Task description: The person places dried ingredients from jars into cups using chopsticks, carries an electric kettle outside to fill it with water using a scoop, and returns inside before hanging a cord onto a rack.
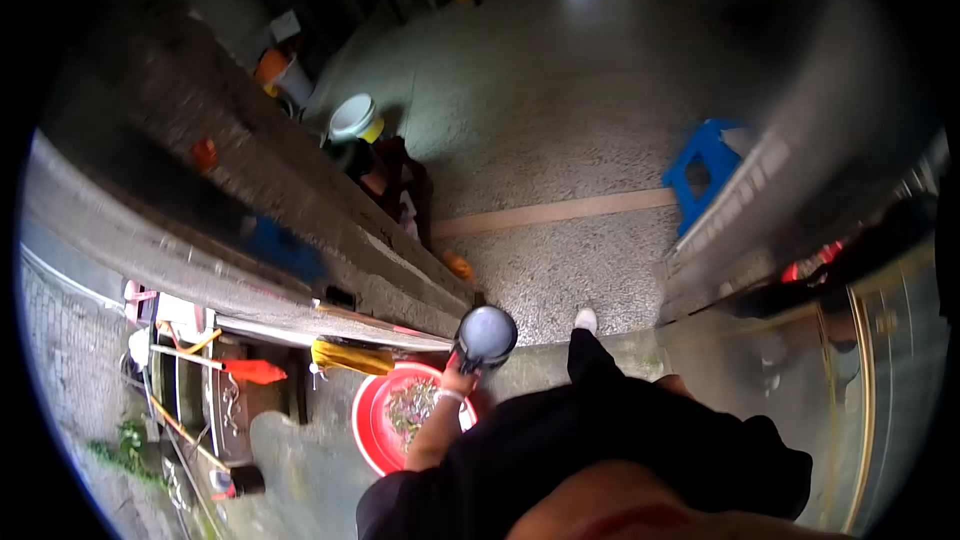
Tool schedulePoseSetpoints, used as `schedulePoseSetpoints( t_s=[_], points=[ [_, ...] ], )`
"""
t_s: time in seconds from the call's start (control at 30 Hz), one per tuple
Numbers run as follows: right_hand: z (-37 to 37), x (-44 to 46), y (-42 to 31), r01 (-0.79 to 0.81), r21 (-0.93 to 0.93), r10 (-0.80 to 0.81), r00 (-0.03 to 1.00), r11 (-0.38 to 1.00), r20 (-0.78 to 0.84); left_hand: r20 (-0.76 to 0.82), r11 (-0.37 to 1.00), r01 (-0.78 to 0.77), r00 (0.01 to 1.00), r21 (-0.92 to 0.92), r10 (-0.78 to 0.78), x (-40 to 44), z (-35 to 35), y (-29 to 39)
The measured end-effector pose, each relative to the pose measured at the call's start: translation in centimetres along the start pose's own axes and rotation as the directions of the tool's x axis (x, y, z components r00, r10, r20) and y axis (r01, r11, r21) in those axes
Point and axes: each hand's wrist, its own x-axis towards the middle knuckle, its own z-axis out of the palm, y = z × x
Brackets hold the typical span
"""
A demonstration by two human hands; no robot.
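Observation:
My left hand [458, 380], with a light band on its wrist, is closed on the dark handle of a round dark-rimmed container [487, 334] with a grey inside. Below and to the left of that hand, a red basin [367, 418] on the ground holds many small green and brown pieces. Only a small patch of my right hand [672, 383] shows past the dark clothing on the right, and its fingers are hidden. A white shoe tip [586, 320] is on the doorway floor.
Walls flank a doorway. A blue stool [700, 172] stands on the right, a white bucket [353, 117] beyond the left wall. A yellow cloth [352, 357] lies beside the basin. Farther left are a red-orange scoop [255, 371] and long poles. A glass panel is at right.

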Motion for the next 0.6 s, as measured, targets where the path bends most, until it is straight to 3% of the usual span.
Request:
schedulePoseSetpoints(
  t_s=[0.03, 0.1, 0.13, 0.17, 0.2, 0.27, 0.3, 0.33, 0.37, 0.4, 0.53, 0.57, 0.6],
  points=[
    [-0.7, 2.9, 1.5, 0.019, 0.083, -0.015, 0.999, 0.996, -0.049, 0.015, 0.997, -0.015, 1.000, 0.079, 0.014, 1.7, 0.0, 1.4],
    [-6.5, 10.6, 0.7, -0.282, -0.061, 0.272, 0.953, 0.957, -0.135, -0.033, 0.982, 0.119, 0.992, -0.149, -0.126, 5.2, 1.0, 4.5],
    [-8.2, 14.4, -1.5, -0.427, -0.108, 0.403, 0.895, 0.898, -0.192, -0.021, 0.980, 0.130, 0.991, -0.148, -0.135, 6.8, 0.5, 6.1],
    [-9.8, 17.8, -3.3, -0.502, 0.196, 0.520, 0.853, 0.843, -0.049, -0.009, 0.979, 0.142, 0.989, -0.147, -0.145, 8.6, 0.0, 7.4],
    [-13.9, 22.4, -5.3, -0.579, 0.442, 0.596, 0.794, 0.685, 0.117, 0.003, 0.977, 0.153, 0.988, -0.146, -0.154, 10.3, -0.4, 8.8],
    [-20.9, 31.1, -7.6, -0.492, 0.520, 0.486, 0.859, 0.698, 0.161, 0.214, 0.825, 0.465, 0.884, -0.320, -0.415, 13.5, -0.4, 12.3],
    [-27.1, 29.8, -22.6, -0.524, 0.518, 0.576, 0.814, 0.676, 0.072, 0.126, 0.837, 0.419, 0.907, -0.352, -0.401, 14.3, -0.4, 13.8],
    [-28.6, 33.6, -23.2, -0.430, 0.552, 0.484, 0.873, 0.715, 0.053, 0.037, 0.850, 0.369, 0.922, -0.376, -0.384, 15.1, -0.5, 15.3],
    [-29.6, 38.4, -23.4, -0.329, 0.588, 0.383, 0.923, 0.739, 0.036, 0.152, 0.692, 0.554, 0.819, -0.463, -0.553, 16.9, -3.1, 19.0],
    [-30.8, 42.3, -24.0, -0.182, 0.563, 0.230, 0.973, 0.806, -0.014, 0.128, 0.695, 0.529, 0.830, -0.486, -0.543, 18.4, -4.6, 21.1],
    [-33.8, 51.8, -32.2, -0.216, 0.505, 0.237, 0.971, 0.836, 0.024, 0.114, 0.671, 0.486, 0.847, -0.560, -0.519, 25.4, -6.2, 21.2],
    [-34.2, 53.6, -33.8, -0.204, 0.522, 0.218, 0.975, 0.828, 0.035, 0.283, 0.406, 0.669, 0.675, -0.622, -0.681, 28.2, -7.3, 23.0],
    [-35.0, 55.7, -35.4, -0.187, 0.537, 0.195, 0.980, 0.823, 0.042, 0.276, 0.387, 0.674, 0.660, -0.629, -0.699, 29.9, -7.0, 23.9]
  ],
)
